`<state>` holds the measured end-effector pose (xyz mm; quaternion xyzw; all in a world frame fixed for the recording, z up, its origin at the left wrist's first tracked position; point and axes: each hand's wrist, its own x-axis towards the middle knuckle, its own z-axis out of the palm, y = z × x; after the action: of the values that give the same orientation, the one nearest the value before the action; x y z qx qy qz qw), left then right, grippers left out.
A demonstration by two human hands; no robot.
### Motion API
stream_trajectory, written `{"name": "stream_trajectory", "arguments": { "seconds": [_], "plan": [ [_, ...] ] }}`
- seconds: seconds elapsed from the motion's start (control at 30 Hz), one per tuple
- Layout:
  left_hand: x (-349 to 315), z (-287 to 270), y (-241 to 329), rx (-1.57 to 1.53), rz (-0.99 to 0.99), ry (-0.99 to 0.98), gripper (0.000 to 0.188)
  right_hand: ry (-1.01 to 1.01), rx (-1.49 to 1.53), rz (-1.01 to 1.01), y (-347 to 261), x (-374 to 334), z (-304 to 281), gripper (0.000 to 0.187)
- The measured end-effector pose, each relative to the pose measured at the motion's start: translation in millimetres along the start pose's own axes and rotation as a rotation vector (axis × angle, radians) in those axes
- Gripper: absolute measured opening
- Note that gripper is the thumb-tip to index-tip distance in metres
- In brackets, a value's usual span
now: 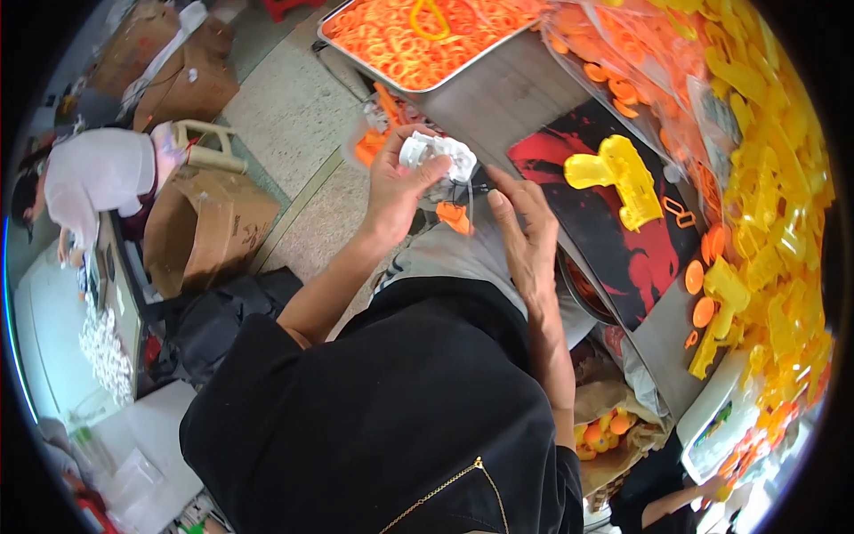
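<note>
Above my lap, my left hand (402, 182) grips a white plastic mechanism (452, 158) with a round end, the thumb pressed on its front. Thin dark wires (463, 188) come out below it. A small orange plastic piece (455, 216) shows just beneath; whether it hangs from the wires I cannot tell. My right hand (529, 222) is close by on the right, thumb and forefinger bent toward each other at the wire ends. What lies between those fingertips is too small to make out. A yellow pistol-shaped plastic shell (623, 182) lies on a black and red mat (583, 142).
A metal tray (427, 87) of orange rings stands at the far edge of the table. Yellow shells (765, 196) and bagged orange parts (636, 44) pile up on the right. An open carton (209, 227) is on the left. Another person's arm (672, 505) shows at lower right.
</note>
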<state>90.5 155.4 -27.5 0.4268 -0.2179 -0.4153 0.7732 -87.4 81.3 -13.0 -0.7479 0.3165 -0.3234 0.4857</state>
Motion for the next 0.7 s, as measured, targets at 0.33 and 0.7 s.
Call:
{"name": "stream_trajectory", "arguments": {
  "seconds": [0.33, 0.7],
  "plan": [
    [7, 57, -25, 0.218, 0.215, -0.389, 0.035, 0.337, 0.14, -0.264, -12, -12, -47, 0.014],
    [43, 147, 22, 0.486, 0.012, -1.134, 0.019, 0.218, -0.225, -0.508, -55, -4, -136, 0.023]
  ]
}}
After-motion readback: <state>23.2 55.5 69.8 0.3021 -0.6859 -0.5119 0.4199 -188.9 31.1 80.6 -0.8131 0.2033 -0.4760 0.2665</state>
